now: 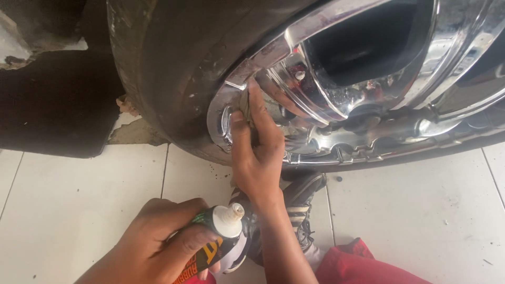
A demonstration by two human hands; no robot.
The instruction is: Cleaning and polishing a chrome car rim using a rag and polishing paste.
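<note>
Closest to me, my left hand (pixel 152 242) was wrapped tight around an open tube (pixel 218 239) with no cap, tip up so the paste stayed in, low over the white tile floor (pixel 79 200). Farther out, my right hand (pixel 258 152) pinched a small cloth (pixel 245 102) and pressed it flat on the shiny wheel rim (pixel 336 94), inside the dark tyre (pixel 168 68), so it could rub the metal.
</note>
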